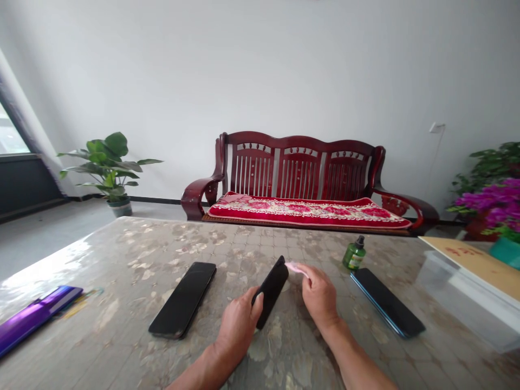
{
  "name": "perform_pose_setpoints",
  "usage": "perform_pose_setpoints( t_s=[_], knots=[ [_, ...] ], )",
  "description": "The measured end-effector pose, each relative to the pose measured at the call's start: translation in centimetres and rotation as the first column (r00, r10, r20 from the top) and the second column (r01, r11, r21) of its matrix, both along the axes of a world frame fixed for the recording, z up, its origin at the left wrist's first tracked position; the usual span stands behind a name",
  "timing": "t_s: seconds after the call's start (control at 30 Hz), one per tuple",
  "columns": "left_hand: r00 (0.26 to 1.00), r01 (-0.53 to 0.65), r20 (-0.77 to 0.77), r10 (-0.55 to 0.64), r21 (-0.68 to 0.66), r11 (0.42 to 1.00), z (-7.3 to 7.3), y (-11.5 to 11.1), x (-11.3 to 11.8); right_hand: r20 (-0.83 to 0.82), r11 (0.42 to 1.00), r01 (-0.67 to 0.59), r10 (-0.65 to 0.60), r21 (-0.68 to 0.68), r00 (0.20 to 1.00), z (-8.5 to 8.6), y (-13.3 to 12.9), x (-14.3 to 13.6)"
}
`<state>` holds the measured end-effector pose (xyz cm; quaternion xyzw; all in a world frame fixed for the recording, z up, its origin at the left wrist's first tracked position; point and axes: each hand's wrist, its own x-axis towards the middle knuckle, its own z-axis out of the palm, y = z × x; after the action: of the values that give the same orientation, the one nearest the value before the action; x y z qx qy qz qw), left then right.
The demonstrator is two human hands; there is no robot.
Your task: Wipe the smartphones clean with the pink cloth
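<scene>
Left hand [239, 319]: I am grasping a thin, black, rectangular phone [273, 292] by its left edge, my thumb pressing on the surface facing me.
Held phone: it is standing tilted on edge in front of me, over the patterned, grey-brown covered table [231, 249]; whether its lower end is touching the table, I cannot tell.
Right hand [319, 295]: I am pinching a small, soft-looking pale pink cloth [298, 268] between thumb and curled fingers.
Pink cloth: its tip is sitting at the far right corner of the held phone; contact is too small to confirm.
Wiping: I judge that I am cleaning the held phone, working around its upper edge.
Next stroke: in my judgement it is calling for a steady left hand and the cloth laid flat against the phone, with light pressure so that it is not twisting out of my grasp.
Other phones: a flat black phone with rounded corners [182, 300] is lying left of the held phone, and a dark phone with a blue edge [388, 303] is lying to its right, both untouched.
Spray: a small green bottle with a black top [355, 253] is standing right of the held phone, beyond my right hand.
</scene>
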<state>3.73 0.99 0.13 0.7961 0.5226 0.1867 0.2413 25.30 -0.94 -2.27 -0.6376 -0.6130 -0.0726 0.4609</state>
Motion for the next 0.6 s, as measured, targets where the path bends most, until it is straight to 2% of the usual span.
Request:
perform_pose_setpoints(
  t_s=[0.1, 0.23, 0.4, 0.6],
  knots=[
    [0.997, 0.008, 0.082, -0.005, -0.037, 0.999, -0.6, 0.3, 0.1, 0.135, 0.998, -0.022, 0.015, 0.051, 0.991, 0.8, -0.4, -0.9],
    [0.980, 0.051, 0.195, -0.045, -0.028, 0.998, -1.5, 0.6, 0.2, 0.268, 0.992, -0.130, 0.125, -0.001, 0.955, 1.2, -0.9, -3.1],
    [0.993, 0.066, 0.102, -0.064, -0.009, 0.998, -2.1, 0.4, 0.0, 0.269, 0.973, -0.209, 0.228, -0.100, 0.936, 1.1, -1.3, -4.7],
    [0.994, 0.110, 0.010, -0.110, -0.011, 0.994, -1.8, -0.4, 0.2, 0.203, 0.960, -0.232, 0.262, -0.159, 0.944, 1.4, -1.5, -4.6]
  ],
)
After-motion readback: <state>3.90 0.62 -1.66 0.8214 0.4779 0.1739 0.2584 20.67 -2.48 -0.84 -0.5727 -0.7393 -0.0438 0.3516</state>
